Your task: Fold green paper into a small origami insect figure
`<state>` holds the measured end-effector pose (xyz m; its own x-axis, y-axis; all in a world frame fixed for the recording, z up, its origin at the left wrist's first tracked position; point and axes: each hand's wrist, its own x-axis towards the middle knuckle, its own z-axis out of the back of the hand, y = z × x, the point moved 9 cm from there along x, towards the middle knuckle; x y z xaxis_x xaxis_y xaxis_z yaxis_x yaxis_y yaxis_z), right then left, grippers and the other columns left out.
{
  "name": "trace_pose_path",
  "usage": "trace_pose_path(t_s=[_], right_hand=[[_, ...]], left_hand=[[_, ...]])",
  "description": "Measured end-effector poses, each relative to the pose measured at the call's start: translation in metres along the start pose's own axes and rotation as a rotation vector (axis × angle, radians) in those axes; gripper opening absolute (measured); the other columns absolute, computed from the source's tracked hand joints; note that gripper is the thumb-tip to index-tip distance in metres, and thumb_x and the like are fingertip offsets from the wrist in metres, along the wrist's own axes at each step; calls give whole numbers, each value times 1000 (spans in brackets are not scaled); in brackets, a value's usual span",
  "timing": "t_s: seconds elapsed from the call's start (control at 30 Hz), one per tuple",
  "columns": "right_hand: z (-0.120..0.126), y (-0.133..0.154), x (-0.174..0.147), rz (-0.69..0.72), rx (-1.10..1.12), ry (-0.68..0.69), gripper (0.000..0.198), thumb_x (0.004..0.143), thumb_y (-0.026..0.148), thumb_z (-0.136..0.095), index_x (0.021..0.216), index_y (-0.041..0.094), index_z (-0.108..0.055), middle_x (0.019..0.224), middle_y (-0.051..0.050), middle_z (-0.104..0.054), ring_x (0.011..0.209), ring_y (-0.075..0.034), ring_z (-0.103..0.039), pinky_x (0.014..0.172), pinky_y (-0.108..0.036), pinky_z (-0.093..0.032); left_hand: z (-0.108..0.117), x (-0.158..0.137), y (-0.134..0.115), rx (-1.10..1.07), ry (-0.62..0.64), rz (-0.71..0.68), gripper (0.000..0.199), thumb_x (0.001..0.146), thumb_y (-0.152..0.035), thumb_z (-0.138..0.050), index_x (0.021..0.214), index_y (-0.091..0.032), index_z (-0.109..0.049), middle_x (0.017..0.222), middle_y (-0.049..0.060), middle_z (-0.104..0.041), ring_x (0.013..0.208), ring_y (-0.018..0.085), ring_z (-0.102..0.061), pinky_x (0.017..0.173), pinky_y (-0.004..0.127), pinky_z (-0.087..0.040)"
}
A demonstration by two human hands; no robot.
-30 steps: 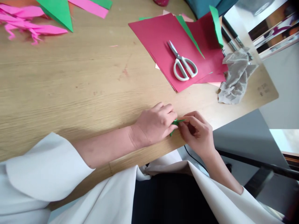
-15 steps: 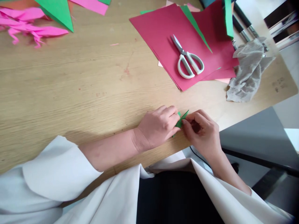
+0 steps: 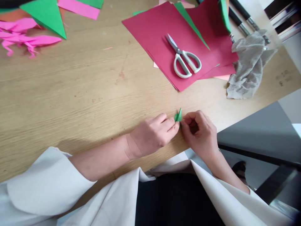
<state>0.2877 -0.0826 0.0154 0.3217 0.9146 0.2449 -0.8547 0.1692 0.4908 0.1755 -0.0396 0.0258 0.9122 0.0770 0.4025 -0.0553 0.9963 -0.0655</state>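
- One left hand, fingers pinching one green paper fold
- One right hand, fingertips narrow (any grip, I cannot tell)
- One scissors, on red paper

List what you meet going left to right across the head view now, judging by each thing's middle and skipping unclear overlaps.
Pink folded paper figure → flat pink paper strip → left hand → small green folded paper piece → right hand → crumpled grey cloth.
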Motion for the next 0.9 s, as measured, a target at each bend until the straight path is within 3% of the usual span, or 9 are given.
trace_pose_path(t_s=[0.23,0.43,0.57,0.77,0.9], right_hand=[[0,1,-8,85,19,5,12,88,14,-62,97,22,-64,87,-3,-59,75,-16,-57,67,-33,-47],[4,10,-21,304,-42,8,35,84,4,-64,115,20,-66,100,-8,-62,85,-19,-60,72,-35,-50],[3,19,-25,416,-126,68,40,85,5,-64,123,15,-62,106,-14,-64,86,-23,-60,75,-40,-51],[-2,26,-23,472,-303,154,42,88,9,-62,130,8,-56,119,-19,-64,89,-25,-59,75,-42,-51],[-6,23,-17,441,-341,170,43,90,12,-59,133,8,-54,117,-18,-63,84,-24,-56,75,-42,-52]], left_hand=[[1,-1,-5,53,-41,-47,25,97,-13,-48,114,-10,-66,100,8,-72,81,17,-60,65,29,-50],[3,-1,-5,73,-77,-48,24,96,-13,-53,114,-8,-66,99,7,-71,79,16,-59,61,29,-48],[1,-1,-6,69,-42,-50,26,96,-15,-53,118,-8,-65,101,7,-71,81,17,-59,63,29,-49],[-2,-2,-7,77,1,-68,27,94,-12,-53,117,-9,-66,121,8,-66,86,17,-57,61,30,-46],[-3,-2,-7,70,27,-78,27,95,-13,-51,116,-8,-67,116,8,-68,88,17,-57,61,31,-45]])
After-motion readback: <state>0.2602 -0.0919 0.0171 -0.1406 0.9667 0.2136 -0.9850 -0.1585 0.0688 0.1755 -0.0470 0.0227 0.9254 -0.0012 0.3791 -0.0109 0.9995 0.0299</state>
